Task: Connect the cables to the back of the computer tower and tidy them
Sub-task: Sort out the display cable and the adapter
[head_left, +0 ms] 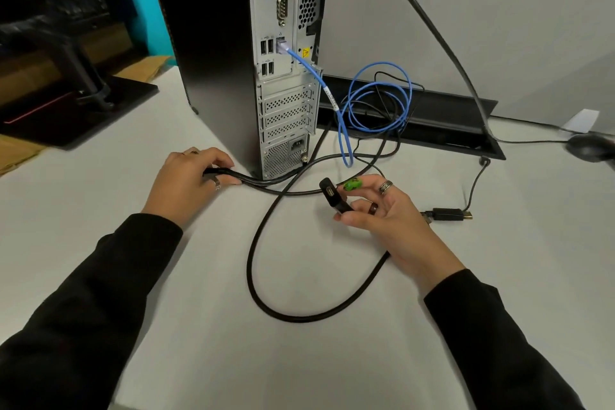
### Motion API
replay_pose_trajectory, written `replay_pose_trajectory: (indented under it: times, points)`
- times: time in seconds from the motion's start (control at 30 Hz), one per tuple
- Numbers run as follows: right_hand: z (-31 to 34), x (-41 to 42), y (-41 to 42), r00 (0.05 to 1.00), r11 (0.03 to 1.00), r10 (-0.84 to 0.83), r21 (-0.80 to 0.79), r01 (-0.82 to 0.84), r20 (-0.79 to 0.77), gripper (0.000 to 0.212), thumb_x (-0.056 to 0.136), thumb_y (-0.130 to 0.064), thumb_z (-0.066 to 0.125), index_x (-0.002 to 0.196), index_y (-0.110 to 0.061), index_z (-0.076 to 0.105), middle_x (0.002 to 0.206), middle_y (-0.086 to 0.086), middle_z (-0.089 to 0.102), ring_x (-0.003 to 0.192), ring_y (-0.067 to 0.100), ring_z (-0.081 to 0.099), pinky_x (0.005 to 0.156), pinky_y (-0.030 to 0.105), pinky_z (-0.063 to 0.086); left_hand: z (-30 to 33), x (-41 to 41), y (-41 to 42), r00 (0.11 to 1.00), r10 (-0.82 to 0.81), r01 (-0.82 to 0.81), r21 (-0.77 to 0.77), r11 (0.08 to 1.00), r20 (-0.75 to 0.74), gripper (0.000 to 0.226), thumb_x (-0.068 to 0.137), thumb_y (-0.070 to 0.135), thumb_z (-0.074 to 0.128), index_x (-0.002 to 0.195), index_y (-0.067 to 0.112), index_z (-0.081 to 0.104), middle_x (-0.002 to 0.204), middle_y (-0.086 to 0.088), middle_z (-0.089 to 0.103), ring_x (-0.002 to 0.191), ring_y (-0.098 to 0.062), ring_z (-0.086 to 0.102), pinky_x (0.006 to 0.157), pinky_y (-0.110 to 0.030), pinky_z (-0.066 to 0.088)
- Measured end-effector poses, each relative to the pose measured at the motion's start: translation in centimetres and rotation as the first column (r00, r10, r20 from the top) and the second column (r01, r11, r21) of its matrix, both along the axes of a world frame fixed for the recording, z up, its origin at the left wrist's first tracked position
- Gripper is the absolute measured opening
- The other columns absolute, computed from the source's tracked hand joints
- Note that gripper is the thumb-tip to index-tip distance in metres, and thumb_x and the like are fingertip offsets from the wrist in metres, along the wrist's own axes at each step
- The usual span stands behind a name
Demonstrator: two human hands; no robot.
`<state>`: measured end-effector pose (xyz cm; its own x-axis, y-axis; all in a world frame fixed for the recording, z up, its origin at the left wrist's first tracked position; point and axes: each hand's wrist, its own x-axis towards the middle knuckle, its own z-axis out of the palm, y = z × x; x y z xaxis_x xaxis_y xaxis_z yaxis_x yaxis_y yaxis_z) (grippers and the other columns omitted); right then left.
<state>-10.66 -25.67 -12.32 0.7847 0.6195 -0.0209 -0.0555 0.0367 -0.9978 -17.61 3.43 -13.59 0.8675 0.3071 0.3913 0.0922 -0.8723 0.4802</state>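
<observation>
We see blue network cable [344, 130] plugged into tower [286, 76]; power socket [297, 145] empty; right hand [379, 213] pinches video plug [334, 196], left hand [193, 183] grips black cables [259, 180] near desk's [199, 309] middle

Approach to tower rear panel [286, 76]: I see bare surface [216, 309] in front. Obstructions: black cable loop [266, 283] across the middle; coiled blue cable [376, 100] crowding the right side.
</observation>
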Motion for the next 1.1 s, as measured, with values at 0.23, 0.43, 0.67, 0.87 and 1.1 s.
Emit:
replay_pose_trajectory:
  times: [0.23,0.43,0.67,0.87,1.1]
  points:
    - [0.3,0.5,-0.8,1.0,0.999,-0.018,-0.032,0.019,0.023,0.043,0.059,-0.009,0.077,0.096,-0.022,0.06,0.103,-0.001,0.07,0.087,0.024,0.065,0.087,0.03,0.05,0.2,0.1,-0.3,0.999,0.038,-0.035,-0.131,0.991,0.025,0.015,0.076,0.029,0.074,0.087,0.025,0.065,0.085,0.001,0.063,0.082,-0.014,0.055,0.074,-0.025,0.04]
    - [0.5,1.1,-1.8,0.999,0.999,-0.026,-0.03,0.026,0.018,0.041,0.058,-0.009,0.079,0.091,-0.029,0.063,0.101,-0.002,0.071,0.085,0.024,0.065,0.087,0.032,0.051,-0.1,0.0,-2.1,0.995,0.021,-0.018,-0.027,0.999,0.099,0.019,0.075,0.028,0.073,0.09,0.019,0.066,0.097,0.002,0.064,0.096,-0.016,0.045,0.085,-0.038,0.039]
    - [0.3,0.9,-2.3,0.999,0.994,0.041,-0.103,-0.041,0.005,0.047,0.061,-0.005,0.078,0.101,-0.017,0.058,0.107,0.006,0.068,0.073,0.009,0.063,0.078,0.021,0.05,0.2,0.7,-7.5,0.969,-0.247,0.244,0.089,0.966,0.016,0.039,0.083,0.051,0.056,0.104,0.02,0.068,0.096,0.003,0.062,0.093,-0.017,0.052,0.084,-0.035,0.043]
    - [-0.2,1.1,-2.9,0.998,0.993,0.055,-0.099,-0.057,-0.015,0.048,0.065,0.0,0.078,0.106,-0.013,0.058,0.111,0.01,0.067,0.084,0.019,0.06,0.081,0.023,0.052,-0.1,2.4,-10.3,0.975,-0.11,0.165,0.294,0.941,-0.195,0.031,0.093,0.041,0.048,0.117,0.025,0.058,0.113,0.003,0.049,0.109,-0.018,0.042,0.092,-0.033,0.035]
    - [0.5,0.4,-3.0,0.998,0.99,0.065,-0.126,-0.067,-0.023,0.048,0.06,-0.011,0.08,0.102,-0.02,0.06,0.111,0.005,0.067,0.079,0.011,0.061,0.088,0.028,0.048,0.0,2.5,-10.8,0.986,-0.054,0.099,0.3,0.949,-0.157,0.02,0.095,0.029,0.047,0.103,0.018,0.061,0.106,0.001,0.049,0.102,-0.019,0.045,0.082,-0.029,0.039]
